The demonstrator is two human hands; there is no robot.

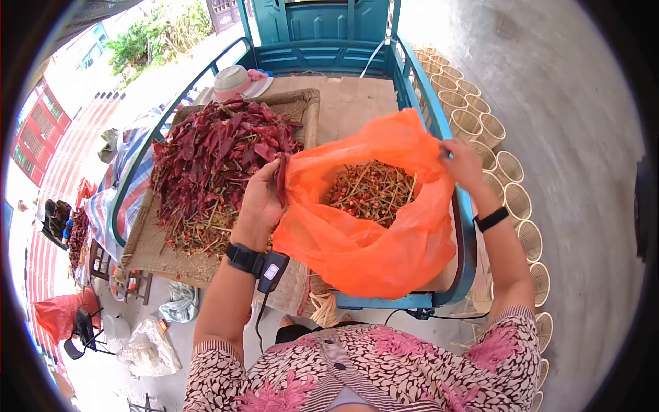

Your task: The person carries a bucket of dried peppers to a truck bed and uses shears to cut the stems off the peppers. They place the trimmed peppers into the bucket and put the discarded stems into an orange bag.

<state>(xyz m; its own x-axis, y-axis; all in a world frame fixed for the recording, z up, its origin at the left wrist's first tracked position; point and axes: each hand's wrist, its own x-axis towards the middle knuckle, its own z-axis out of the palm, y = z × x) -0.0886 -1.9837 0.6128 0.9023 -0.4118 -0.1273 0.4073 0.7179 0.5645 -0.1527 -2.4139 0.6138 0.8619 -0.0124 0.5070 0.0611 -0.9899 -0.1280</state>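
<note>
An orange plastic bag [364, 264] gapes in front of me, with chili stems and small red bits [371, 192] inside. My left hand [261, 202] is closed at the bag's left rim; a dark red dried chili [281, 180] lies along its fingers. On the opposite rim, my right hand [463, 163] pinches the plastic. Left of the bag, a large heap of dried red chilies [220, 141] covers a woven tray [147, 254], with stems and fragments at its near side.
The tray rests on a blue cart bed with a metal rail [429, 96]. A hat [233, 81] lies behind the heap. Several woven baskets [516, 200] line the floor at right. Another person [58, 216] sits at far left, near a red bag [68, 312] and plastic bags [151, 347].
</note>
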